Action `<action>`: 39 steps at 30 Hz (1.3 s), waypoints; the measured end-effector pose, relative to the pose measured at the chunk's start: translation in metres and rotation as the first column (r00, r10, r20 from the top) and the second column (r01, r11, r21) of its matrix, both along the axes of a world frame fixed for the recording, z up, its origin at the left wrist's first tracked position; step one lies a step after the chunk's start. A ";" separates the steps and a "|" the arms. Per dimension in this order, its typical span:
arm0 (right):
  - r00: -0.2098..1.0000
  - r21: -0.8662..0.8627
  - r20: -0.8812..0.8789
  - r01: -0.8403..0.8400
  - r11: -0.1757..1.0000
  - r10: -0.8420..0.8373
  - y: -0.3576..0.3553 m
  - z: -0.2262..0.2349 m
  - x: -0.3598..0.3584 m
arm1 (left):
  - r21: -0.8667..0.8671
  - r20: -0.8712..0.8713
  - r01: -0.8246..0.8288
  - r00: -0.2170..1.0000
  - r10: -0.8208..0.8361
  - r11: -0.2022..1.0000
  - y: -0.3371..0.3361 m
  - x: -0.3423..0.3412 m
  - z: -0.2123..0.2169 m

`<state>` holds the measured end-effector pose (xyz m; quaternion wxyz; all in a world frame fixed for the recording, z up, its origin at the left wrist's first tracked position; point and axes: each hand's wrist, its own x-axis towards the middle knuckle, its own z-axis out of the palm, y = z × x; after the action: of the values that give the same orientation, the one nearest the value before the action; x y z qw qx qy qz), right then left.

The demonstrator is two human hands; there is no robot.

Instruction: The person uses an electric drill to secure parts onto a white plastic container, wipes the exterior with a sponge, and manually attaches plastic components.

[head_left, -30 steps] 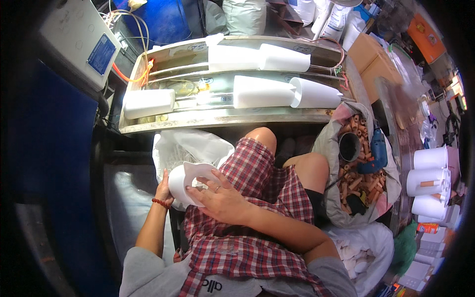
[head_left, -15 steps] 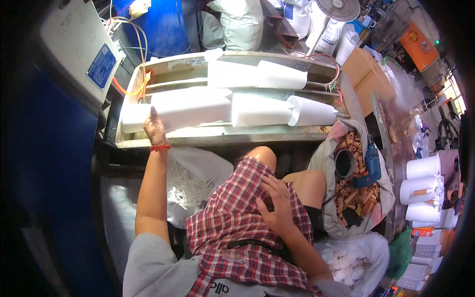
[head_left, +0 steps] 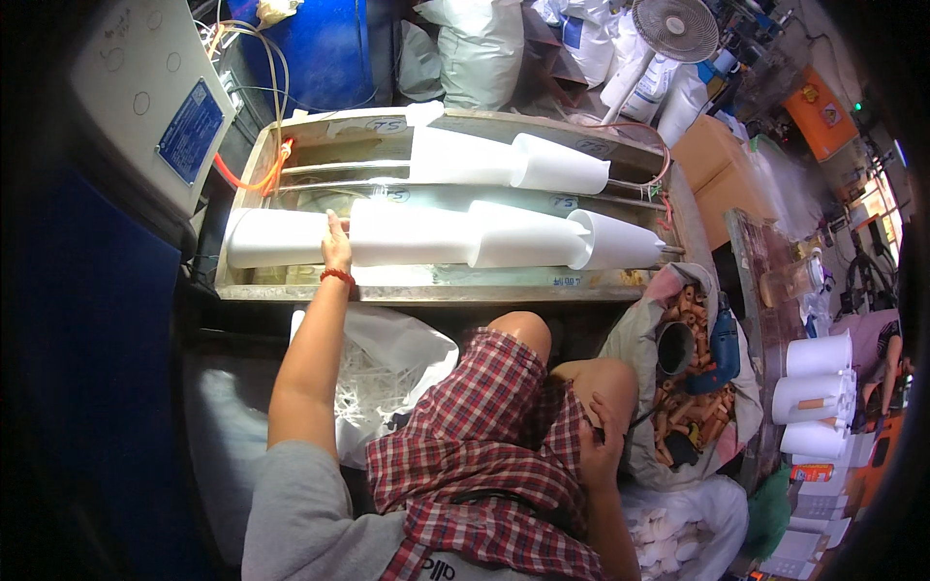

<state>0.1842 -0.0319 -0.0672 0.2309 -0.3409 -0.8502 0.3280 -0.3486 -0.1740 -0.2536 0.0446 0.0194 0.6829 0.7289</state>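
Note:
My left hand (head_left: 336, 249) is at the left part of the near row, its fingers bent against the rim of a white tapered plastic tub (head_left: 412, 232). Left of that hand lies a smooth white cylinder-shaped piece (head_left: 276, 238). Two more white tubs, a middle one (head_left: 523, 234) and an end one (head_left: 625, 240), follow to the right along the row. The row rests in a long wooden trough (head_left: 436, 283). My right hand (head_left: 603, 447) lies on my right thigh with curled fingers, around something dark I cannot make out.
A second row of white tubs (head_left: 465, 157) lies farther back on metal rods. At the right, a sack (head_left: 635, 387) holds brown tube pieces and a blue power drill (head_left: 722, 353). A bag of white strips (head_left: 387, 339) stands below the trough. A grey box (head_left: 155, 97) is at upper left.
My left hand has shifted right along the near row, and more of the left piece shows. My right hand has moved right across my lap, its fingers now curled. The view has shifted slightly.

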 end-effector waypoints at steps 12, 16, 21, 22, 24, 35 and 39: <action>0.985 0.075 0.038 0.167 0.983 -0.171 0.016 0.015 0.055 | -0.955 -0.298 -0.203 0.645 -0.704 0.218 -0.036 -0.027 0.068; 0.956 0.027 0.018 0.291 0.956 -0.292 0.035 0.030 0.094 | -0.853 0.056 -0.318 0.733 -0.678 -0.414 -0.035 -0.020 0.128; 0.904 0.220 0.092 0.391 0.894 -0.418 0.068 0.014 0.147 | -0.910 -0.072 -0.320 0.748 -0.660 -0.264 -0.040 -0.057 0.158; 0.891 0.276 0.108 0.399 0.875 -0.440 0.075 0.015 0.153 | -0.926 -0.103 -0.312 0.747 -0.656 -0.210 -0.039 -0.064 0.165; 0.877 0.384 0.134 0.384 0.840 -0.462 0.089 0.014 0.165 | -0.950 -0.184 -0.304 0.740 -0.647 -0.077 -0.038 -0.072 0.177; 0.768 0.132 0.433 0.465 0.876 -0.472 0.114 -0.006 0.239 | -0.586 -0.545 -0.213 0.818 -0.185 0.782 -0.042 -0.021 0.248; 0.670 -0.534 -0.389 0.396 0.747 -0.633 0.154 -0.008 0.243 | 0.054 -0.271 -0.057 0.960 0.070 0.997 -0.009 0.022 0.250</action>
<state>0.4273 0.1223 -0.0750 0.4725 -0.5032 -0.5241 0.4989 -0.3266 -0.1825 -0.0033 -0.0736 0.0986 0.6660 0.7357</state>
